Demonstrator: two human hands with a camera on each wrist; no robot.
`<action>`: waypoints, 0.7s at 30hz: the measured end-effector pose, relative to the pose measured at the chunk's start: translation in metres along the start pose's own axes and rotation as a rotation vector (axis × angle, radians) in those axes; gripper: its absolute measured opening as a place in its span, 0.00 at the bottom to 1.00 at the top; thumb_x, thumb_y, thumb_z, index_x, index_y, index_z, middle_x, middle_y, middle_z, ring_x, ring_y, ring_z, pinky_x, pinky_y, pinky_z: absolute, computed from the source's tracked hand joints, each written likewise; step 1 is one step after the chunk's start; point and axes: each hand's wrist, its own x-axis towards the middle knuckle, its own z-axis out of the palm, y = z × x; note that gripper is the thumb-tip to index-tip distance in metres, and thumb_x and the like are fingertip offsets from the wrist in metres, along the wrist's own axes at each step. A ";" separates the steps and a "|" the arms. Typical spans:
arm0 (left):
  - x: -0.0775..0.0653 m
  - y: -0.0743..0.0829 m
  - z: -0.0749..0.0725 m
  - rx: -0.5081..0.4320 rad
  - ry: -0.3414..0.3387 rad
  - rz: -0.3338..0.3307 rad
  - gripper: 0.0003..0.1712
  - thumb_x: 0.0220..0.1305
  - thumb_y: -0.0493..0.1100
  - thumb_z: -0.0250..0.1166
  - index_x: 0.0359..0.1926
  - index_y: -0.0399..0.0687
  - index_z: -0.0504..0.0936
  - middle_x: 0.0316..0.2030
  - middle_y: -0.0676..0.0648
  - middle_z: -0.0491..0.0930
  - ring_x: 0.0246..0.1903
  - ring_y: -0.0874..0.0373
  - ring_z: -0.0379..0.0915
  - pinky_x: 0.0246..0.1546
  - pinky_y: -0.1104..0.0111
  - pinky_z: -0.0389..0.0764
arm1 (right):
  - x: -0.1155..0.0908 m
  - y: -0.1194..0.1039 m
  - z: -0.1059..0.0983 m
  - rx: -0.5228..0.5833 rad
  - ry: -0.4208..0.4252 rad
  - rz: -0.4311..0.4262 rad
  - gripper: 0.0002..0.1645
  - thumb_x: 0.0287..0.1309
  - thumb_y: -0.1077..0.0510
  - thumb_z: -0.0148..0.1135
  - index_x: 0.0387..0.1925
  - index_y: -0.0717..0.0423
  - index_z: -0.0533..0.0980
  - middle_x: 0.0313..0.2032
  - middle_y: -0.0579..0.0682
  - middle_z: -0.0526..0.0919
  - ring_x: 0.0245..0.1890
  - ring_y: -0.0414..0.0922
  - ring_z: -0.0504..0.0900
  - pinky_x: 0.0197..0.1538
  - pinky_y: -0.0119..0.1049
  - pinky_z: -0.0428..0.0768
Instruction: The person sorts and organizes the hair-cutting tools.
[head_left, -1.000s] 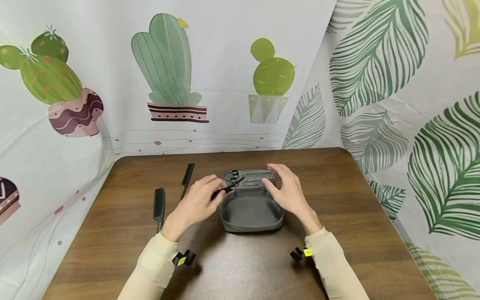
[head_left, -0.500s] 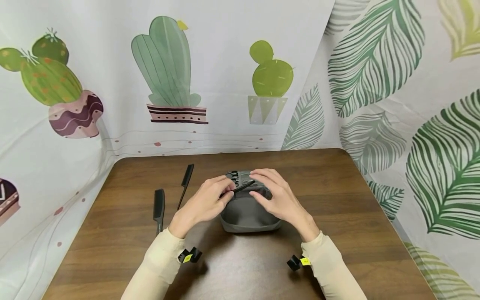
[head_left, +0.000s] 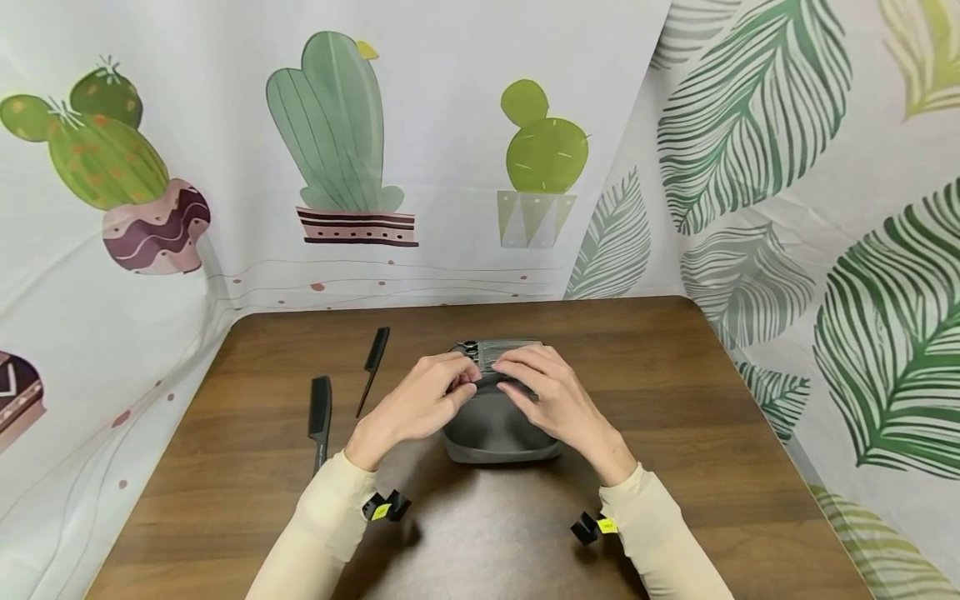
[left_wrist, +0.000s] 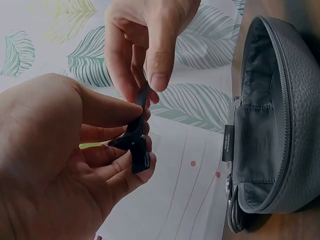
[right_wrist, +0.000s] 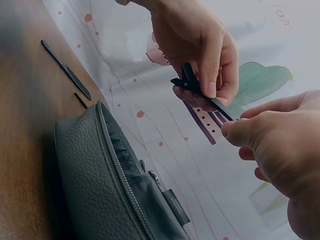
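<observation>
My left hand pinches a slim black hair clip near its lever end, between thumb and fingers. From the other side, my right hand pinches the clip's narrow tip with its thumb and fingertips. Both hands are raised over the rear of an unzipped grey pouch, and the head view shows the clip only partly between them. The pouch's lid lies folded back behind, with scissors and a clear pocket on its inner side. In the left wrist view the visible pouch interior is dark lining.
Left of the pouch, a wide black comb and a thin tail comb lie on the brown wooden table. A printed cloth hangs along the table's back and sides.
The left hand has carried the clip rightward over the pouch. The right hand has come left and lower from the lid and now grips the clip's tip. The combs have stayed put.
</observation>
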 end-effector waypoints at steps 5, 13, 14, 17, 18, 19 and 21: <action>0.002 0.001 0.001 -0.008 -0.005 -0.003 0.07 0.67 0.33 0.60 0.39 0.42 0.85 0.28 0.54 0.74 0.27 0.64 0.69 0.27 0.71 0.74 | 0.000 -0.001 -0.001 0.004 -0.003 -0.003 0.17 0.48 0.69 0.78 0.43 0.63 0.87 0.43 0.55 0.88 0.47 0.48 0.83 0.49 0.45 0.80; 0.006 0.002 0.003 -0.010 -0.006 -0.006 0.07 0.65 0.34 0.60 0.37 0.45 0.84 0.27 0.55 0.74 0.25 0.64 0.69 0.27 0.71 0.74 | -0.001 0.001 -0.003 0.007 -0.006 -0.024 0.14 0.48 0.71 0.77 0.40 0.64 0.89 0.41 0.54 0.89 0.46 0.48 0.84 0.49 0.44 0.80; 0.006 0.002 0.004 -0.008 -0.005 -0.009 0.07 0.65 0.34 0.60 0.37 0.45 0.84 0.27 0.55 0.73 0.25 0.64 0.69 0.27 0.71 0.73 | -0.001 0.001 -0.003 0.010 -0.007 -0.027 0.14 0.48 0.72 0.77 0.40 0.65 0.89 0.41 0.54 0.89 0.46 0.48 0.84 0.49 0.44 0.80; 0.006 0.002 0.004 -0.007 0.000 -0.010 0.06 0.64 0.34 0.60 0.37 0.45 0.84 0.27 0.55 0.73 0.25 0.64 0.69 0.27 0.71 0.73 | -0.002 0.002 -0.004 0.023 -0.007 -0.039 0.14 0.47 0.73 0.77 0.40 0.66 0.88 0.41 0.55 0.89 0.46 0.49 0.84 0.49 0.43 0.82; 0.006 0.002 0.004 -0.006 0.000 -0.011 0.07 0.64 0.34 0.60 0.37 0.46 0.84 0.27 0.55 0.73 0.26 0.64 0.69 0.27 0.71 0.74 | -0.002 0.002 -0.004 0.027 -0.007 -0.041 0.14 0.47 0.74 0.77 0.40 0.66 0.88 0.41 0.55 0.89 0.46 0.49 0.84 0.50 0.43 0.82; 0.006 0.002 0.004 -0.003 0.001 -0.011 0.07 0.64 0.34 0.60 0.37 0.46 0.84 0.27 0.55 0.74 0.26 0.65 0.69 0.27 0.71 0.74 | -0.002 0.003 -0.004 0.029 -0.007 -0.043 0.14 0.47 0.74 0.76 0.39 0.67 0.88 0.40 0.55 0.89 0.45 0.49 0.84 0.49 0.43 0.83; 0.006 0.002 0.005 0.001 0.002 -0.009 0.07 0.64 0.34 0.60 0.38 0.46 0.84 0.28 0.55 0.74 0.26 0.65 0.69 0.28 0.71 0.74 | -0.002 0.003 -0.005 0.033 -0.006 -0.045 0.14 0.47 0.75 0.76 0.39 0.67 0.88 0.40 0.56 0.90 0.45 0.49 0.84 0.49 0.42 0.83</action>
